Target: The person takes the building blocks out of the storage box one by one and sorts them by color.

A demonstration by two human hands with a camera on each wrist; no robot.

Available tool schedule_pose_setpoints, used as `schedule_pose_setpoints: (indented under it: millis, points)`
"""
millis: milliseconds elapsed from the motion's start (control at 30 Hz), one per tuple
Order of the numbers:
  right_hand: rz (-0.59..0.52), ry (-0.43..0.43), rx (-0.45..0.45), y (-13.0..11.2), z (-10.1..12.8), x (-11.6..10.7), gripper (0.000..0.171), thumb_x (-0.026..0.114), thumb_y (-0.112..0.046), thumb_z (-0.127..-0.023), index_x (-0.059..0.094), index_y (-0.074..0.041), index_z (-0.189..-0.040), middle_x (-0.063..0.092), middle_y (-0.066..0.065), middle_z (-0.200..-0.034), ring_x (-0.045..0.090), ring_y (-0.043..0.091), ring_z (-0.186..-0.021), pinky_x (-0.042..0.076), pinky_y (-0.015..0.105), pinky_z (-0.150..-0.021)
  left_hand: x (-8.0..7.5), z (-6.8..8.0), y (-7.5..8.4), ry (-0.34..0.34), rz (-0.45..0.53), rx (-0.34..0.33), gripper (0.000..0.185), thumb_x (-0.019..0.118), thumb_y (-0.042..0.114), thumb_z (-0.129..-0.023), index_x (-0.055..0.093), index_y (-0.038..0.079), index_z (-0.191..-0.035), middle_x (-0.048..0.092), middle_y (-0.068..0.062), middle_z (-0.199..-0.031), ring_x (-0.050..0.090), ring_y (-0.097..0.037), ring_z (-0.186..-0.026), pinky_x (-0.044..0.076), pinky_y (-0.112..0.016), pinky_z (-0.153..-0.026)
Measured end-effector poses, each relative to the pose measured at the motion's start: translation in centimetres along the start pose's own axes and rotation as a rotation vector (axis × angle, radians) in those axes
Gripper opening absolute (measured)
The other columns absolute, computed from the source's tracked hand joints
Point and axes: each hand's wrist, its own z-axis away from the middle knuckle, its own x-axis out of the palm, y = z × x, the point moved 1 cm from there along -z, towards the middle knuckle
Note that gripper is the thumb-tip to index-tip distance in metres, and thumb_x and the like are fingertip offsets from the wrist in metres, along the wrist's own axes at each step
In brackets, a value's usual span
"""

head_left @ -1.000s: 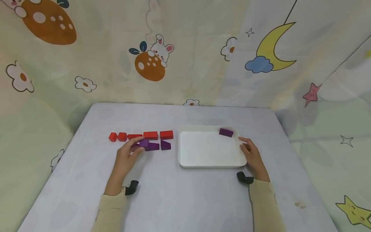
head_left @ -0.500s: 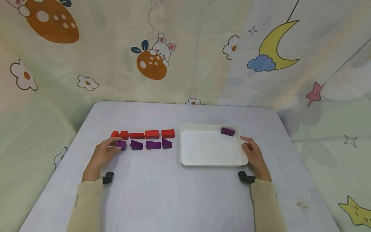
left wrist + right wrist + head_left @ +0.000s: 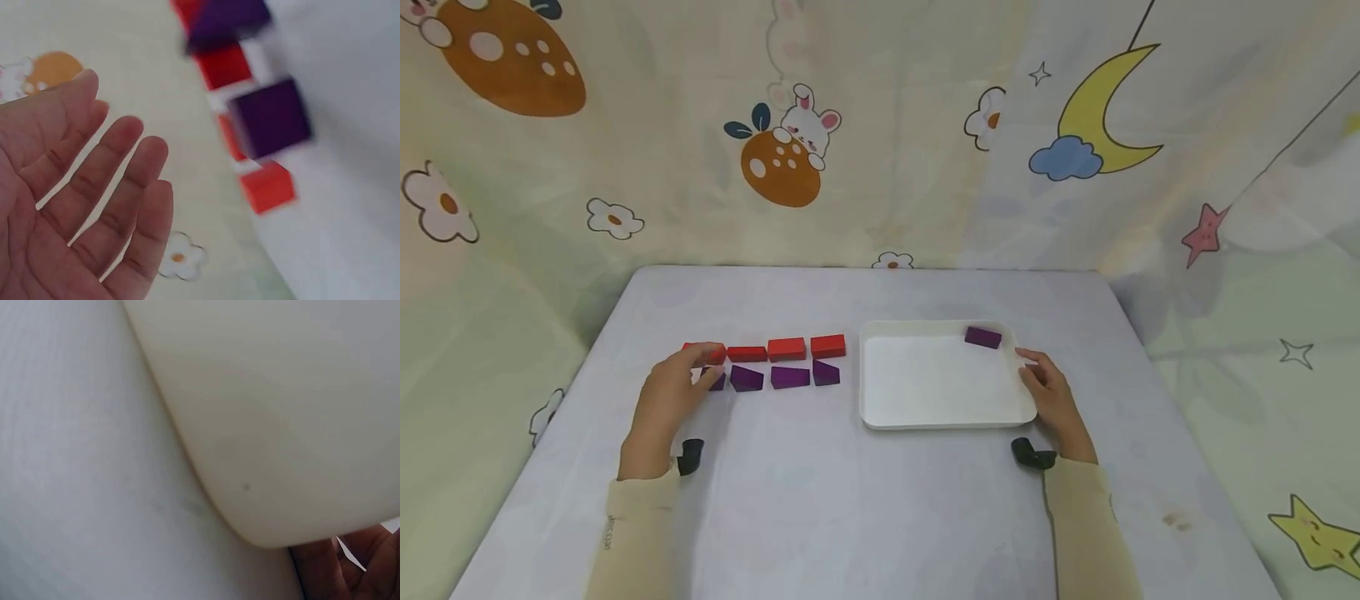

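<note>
My left hand [image 3: 670, 392] is over the left end of two rows of blocks. Its fingers are spread and hold nothing in the left wrist view, apart from a purple cube-like block [image 3: 275, 119]. Other purple blocks, among them a wedge-like one [image 3: 826, 372] and a longer one [image 3: 790, 377], form the nearer row. Behind lie red blocks [image 3: 786, 349]; the leftmost are partly hidden by my fingers. At the right end of a white tray [image 3: 947, 421], my right hand [image 3: 1056, 404] rests its fingertips along the rim.
One purple block [image 3: 982, 337] lies inside the tray, near its far right corner. A pale cloth covers the table [image 3: 880, 517]. Behind stands a curtain [image 3: 910, 167] printed with rabbits, flowers and a moon.
My left hand has carried a purple block leftward to the left end of the purple row and let go of it. My right hand has stayed by the tray.
</note>
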Motion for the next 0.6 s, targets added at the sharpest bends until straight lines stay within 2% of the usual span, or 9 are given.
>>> schedule_pose_setpoints:
  millis: [100,167,367,533,600]
  points:
    - [-0.009,-0.001,0.007,0.0,0.0,-0.1,0.045,0.049,-0.014,-0.115,0.049,-0.005,-0.159,0.058,0.037,-0.144,0.060,0.041,-0.119,0.049,0.017,-0.080,0.5,0.1,2.9,0.025,-0.010,0.053,0.040,0.072,0.014,-0.105,0.065,0.003,-0.143,0.073,-0.026,-0.130,0.066,-0.049,-0.120,0.053,-0.067,-0.100]
    - [-0.013,-0.002,0.008,0.0,0.0,-0.1,0.045,0.050,-0.014,-0.115,0.049,-0.005,-0.159,0.058,0.036,-0.144,0.060,0.040,-0.118,0.049,0.017,-0.080,1.2,-0.2,4.9,0.009,0.021,0.090,0.040,0.072,0.013,-0.105,0.066,0.004,-0.143,0.074,-0.024,-0.129,0.068,-0.046,-0.119,0.056,-0.064,-0.100]
    - [-0.026,0.003,0.012,0.0,0.1,-0.2,0.045,0.050,-0.013,-0.115,0.050,-0.004,-0.159,0.059,0.036,-0.143,0.061,0.039,-0.116,0.050,0.016,-0.079,4.9,-2.2,11.5,-0.116,0.207,0.241,0.043,0.075,0.014,-0.104,0.066,0.008,-0.146,0.073,-0.015,-0.136,0.069,-0.037,-0.123,0.059,-0.055,-0.103]
    - [-0.021,-0.002,0.023,0.0,0.0,-0.1,0.045,0.049,-0.014,-0.115,0.049,-0.005,-0.160,0.057,0.036,-0.146,0.060,0.041,-0.120,0.050,0.018,-0.083,8.2,-4.2,17.0,-0.218,0.282,0.437,0.043,0.076,0.013,-0.103,0.068,0.007,-0.145,0.072,-0.012,-0.139,0.071,-0.031,-0.124,0.060,-0.047,-0.104]
    - [-0.023,-0.004,0.032,0.1,0.0,-0.1,0.046,0.049,-0.015,-0.115,0.048,-0.006,-0.160,0.055,0.035,-0.149,0.059,0.043,-0.125,0.051,0.022,-0.087,9.3,-5.1,18.8,-0.259,0.316,0.490,0.042,0.075,0.011,-0.103,0.068,0.006,-0.145,0.072,-0.011,-0.141,0.070,-0.029,-0.125,0.059,-0.043,-0.105]
